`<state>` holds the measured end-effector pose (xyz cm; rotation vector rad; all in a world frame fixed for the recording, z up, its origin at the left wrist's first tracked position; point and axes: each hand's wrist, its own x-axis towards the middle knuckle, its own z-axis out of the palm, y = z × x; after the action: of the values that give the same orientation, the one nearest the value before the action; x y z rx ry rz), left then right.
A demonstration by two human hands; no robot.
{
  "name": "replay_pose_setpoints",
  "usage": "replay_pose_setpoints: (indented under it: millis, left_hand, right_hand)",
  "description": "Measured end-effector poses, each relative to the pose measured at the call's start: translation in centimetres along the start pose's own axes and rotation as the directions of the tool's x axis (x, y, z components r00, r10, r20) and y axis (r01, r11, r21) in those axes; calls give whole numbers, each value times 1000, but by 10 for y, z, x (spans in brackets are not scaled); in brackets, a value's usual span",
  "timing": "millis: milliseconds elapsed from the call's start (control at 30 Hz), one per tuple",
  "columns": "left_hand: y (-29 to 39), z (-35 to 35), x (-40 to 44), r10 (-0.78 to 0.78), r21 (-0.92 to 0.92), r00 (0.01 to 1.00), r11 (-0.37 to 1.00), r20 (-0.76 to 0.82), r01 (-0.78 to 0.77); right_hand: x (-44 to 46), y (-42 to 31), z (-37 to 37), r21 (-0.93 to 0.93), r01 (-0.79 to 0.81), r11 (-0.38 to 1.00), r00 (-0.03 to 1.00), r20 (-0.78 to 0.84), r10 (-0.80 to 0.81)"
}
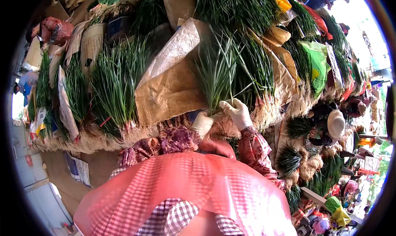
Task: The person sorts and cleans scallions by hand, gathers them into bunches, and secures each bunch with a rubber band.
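My left hand (203, 123), in a white glove, is closed around the base of a bunch of long, narrow-leaved green plants (214, 81). The leaves stand upward and fan out. Just to its right, my gloved right hand (237, 113) is closed, with fingers and thumb pinched at the lower right of the same bunch, where thin stalks rise from the fingertips. Pale hair-like roots (225, 130) show below the hands. Beside the left hand lies a brown paper-like sheet (169, 97). More rooted green plants (258, 66) stand right behind the right hand.
Another large bunch of rooted green plants (117, 81) stands at left, with a pale sheet (68, 104) beyond it. A green bag (315, 66) lies among bunches at right. A person in a light hat (336, 123) is at the right, near small tied bundles (291, 159).
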<state>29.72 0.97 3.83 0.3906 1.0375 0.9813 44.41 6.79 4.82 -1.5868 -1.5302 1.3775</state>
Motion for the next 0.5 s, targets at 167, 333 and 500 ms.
replay_pose_setpoints:
  millis: [167,333,500]
  left_hand:
    - [-16,-6,8,98,7,994,995,49,-98]
    - [26,9,-12,-266,-371,892,837,366,403]
    - [22,11,-14,-153,-467,838,771,524,433]
  right_hand:
    - [-6,-27,-6,116,-158,981,979,151,140]
    - [-16,-24,-2,656,-212,724,977,120,177]
    - [-29,-57,-14,589,-175,789,982,43,187]
